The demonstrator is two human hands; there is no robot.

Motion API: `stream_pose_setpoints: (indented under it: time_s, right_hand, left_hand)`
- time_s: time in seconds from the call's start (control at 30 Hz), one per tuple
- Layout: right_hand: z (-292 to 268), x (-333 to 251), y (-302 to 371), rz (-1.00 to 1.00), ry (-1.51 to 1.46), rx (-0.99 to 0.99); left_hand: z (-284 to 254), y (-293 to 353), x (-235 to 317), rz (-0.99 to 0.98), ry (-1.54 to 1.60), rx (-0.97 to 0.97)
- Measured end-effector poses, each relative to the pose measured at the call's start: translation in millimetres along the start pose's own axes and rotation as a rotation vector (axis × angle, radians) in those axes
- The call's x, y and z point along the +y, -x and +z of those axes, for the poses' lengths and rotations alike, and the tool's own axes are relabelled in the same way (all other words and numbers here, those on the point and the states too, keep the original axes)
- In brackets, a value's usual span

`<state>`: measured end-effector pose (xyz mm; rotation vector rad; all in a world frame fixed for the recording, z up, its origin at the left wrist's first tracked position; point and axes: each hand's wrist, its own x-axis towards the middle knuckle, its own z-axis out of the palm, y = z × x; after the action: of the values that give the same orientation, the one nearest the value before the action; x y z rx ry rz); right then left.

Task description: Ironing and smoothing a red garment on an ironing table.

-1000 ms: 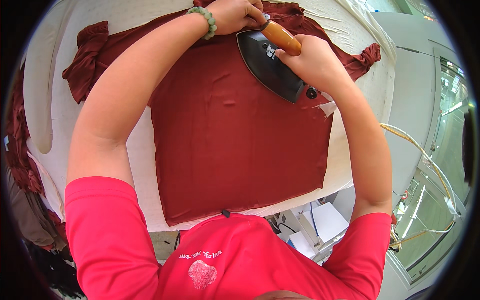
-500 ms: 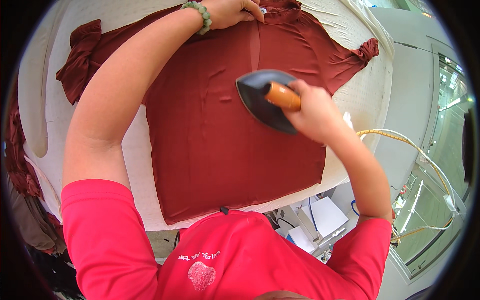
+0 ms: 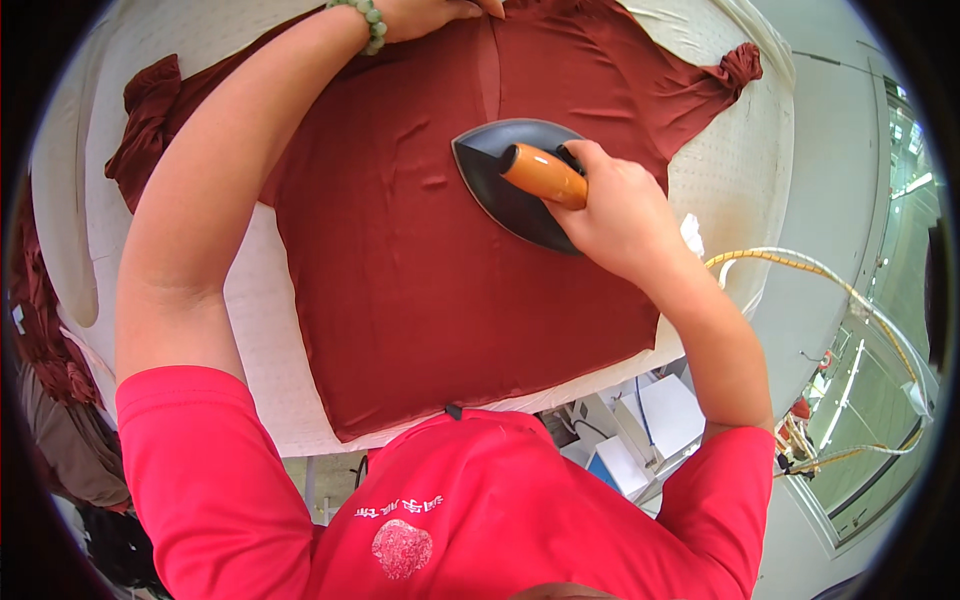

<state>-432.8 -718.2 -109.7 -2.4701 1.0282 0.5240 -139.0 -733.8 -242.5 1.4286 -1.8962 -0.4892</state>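
A dark red satin blouse (image 3: 400, 290) lies spread out, its neck end away from me and its hem toward me. My right hand (image 3: 622, 215) is wrapped round the orange-brown handle of an iron (image 3: 530, 215). The dark soleplate rests on the blouse's body, right of the middle, with its pointed tip toward the left. My left hand (image 3: 425, 15), with a green bead bracelet (image 3: 376, 28) at the wrist, pinches the cloth by the front slit near the neck. The top of that hand is cut off by the picture's edge.
The blouse lies on a white padded ironing table (image 3: 265, 330). A yellow-and-white hose (image 3: 800, 262) loops off the right side. White boxes (image 3: 665, 415) stand below the near edge. Dark red and grey garments (image 3: 65, 430) hang at the left.
The iron, in my right hand, has slid a little left and away from me over the blouse. My left hand has also shifted left and upward in view. The whole view has shifted slightly.
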Motion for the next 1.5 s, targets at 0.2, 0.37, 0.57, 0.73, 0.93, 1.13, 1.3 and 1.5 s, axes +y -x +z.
stream_pose_setpoints:
  time_s: [0.2, 0.37, 0.57, 0.73, 0.93, 1.13, 1.3, 1.5]
  right_hand:
    - [13.8, -6.9, 23.5, -0.041, -0.015, -0.076]
    - [35.2, -6.6, 65.0, -0.069, 0.003, -0.119]
    - [63.9, -15.5, 131.8, -0.113, 0.035, -0.173]
    - [91.2, -10.2, 174.4, -0.112, 0.034, -0.171]
    - [107.1, 0.4, 182.8, -0.055, -0.002, 0.083]
    - [129.9, -17.1, 259.3, -0.095, 0.081, -0.184]
    - [130.5, -8.1, 281.3, -0.057, 0.064, -0.172]
    - [108.7, 25.0, 278.2, 0.093, -0.116, 0.216]
  left_hand:
    - [-6.0, 14.1, 14.5, 0.018, -0.075, 0.041]
    - [11.6, 62.1, 112.9, -0.06, -0.217, 0.537]
    - [44.0, 217.9, 239.6, -0.328, -0.082, 0.434]
    - [60.1, 291.6, 296.5, -0.502, -0.03, 0.421]
    - [54.6, 307.1, 314.2, -0.489, -0.028, 0.443]
    - [62.3, 337.9, 342.0, -0.526, 0.011, 0.473]
    - [72.8, 343.0, 355.2, -0.522, 0.023, 0.482]
    - [101.6, 294.5, 348.4, -0.434, -0.094, 0.323]
